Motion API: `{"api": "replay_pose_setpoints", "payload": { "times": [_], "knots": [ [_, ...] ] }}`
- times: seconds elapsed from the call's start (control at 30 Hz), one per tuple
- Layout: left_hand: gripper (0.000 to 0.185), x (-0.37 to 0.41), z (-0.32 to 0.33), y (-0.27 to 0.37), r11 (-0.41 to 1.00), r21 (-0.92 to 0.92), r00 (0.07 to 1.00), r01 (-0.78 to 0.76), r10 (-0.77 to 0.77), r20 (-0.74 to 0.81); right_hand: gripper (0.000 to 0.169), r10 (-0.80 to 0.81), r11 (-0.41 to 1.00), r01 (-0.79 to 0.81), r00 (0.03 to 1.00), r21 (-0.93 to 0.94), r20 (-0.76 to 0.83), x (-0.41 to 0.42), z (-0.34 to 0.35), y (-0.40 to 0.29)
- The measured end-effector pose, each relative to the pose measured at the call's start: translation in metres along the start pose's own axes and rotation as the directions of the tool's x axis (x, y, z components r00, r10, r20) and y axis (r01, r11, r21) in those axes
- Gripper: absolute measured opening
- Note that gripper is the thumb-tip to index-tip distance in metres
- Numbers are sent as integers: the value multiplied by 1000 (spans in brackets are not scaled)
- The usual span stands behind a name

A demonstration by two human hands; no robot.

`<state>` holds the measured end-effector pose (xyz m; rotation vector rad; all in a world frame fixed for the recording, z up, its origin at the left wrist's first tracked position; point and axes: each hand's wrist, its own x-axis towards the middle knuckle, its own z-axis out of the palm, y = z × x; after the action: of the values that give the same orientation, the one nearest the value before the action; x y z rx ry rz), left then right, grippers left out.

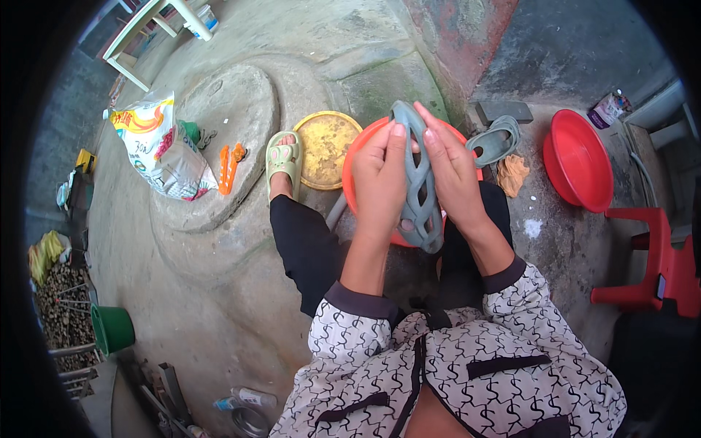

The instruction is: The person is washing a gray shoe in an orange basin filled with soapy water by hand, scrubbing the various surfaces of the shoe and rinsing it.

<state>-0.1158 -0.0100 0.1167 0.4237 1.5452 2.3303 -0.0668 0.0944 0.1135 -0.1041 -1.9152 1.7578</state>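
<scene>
A grey-blue openwork rubber sandal [420, 189] is held upright between both hands, above a red plastic basin [361, 148]. My left hand [381, 175] grips its left edge, the thumb near the upper end. On the other edge, my right hand [454, 169] presses with the thumb and stretches its fingers along the top. The hands and sandal hide most of the basin's inside. Another grey-blue sandal [495, 143] lies on the concrete right of the basin, beside a crumpled orange cloth [512, 175].
A round yellow lid [327, 149] lies left of the basin, by a foot in a green slipper [296, 164]. Further left are a printed white sack [164, 153] and an orange tool [230, 167]. At right stand another red basin [580, 161] and a red plastic stool [651, 263].
</scene>
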Motion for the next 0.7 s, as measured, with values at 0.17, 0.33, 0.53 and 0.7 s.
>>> {"api": "replay_pose_setpoints", "payload": {
  "times": [0.17,0.33,0.53,0.7],
  "knots": [
    [22,-2,8,-4,995,-10,993,-95,94,-78,44,-112,958,127,991,-256,72,3,0,-9],
    [23,0,6,-5,994,71,994,-79,84,-71,47,-272,895,284,959,-343,84,-9,-1,12],
    [31,-2,13,-4,997,11,991,-76,74,114,41,73,993,-76,996,-88,-43,13,-9,-8],
    [29,-5,12,-12,990,105,987,-98,84,134,45,91,990,-88,995,108,-30,11,-15,6]
  ]
}}
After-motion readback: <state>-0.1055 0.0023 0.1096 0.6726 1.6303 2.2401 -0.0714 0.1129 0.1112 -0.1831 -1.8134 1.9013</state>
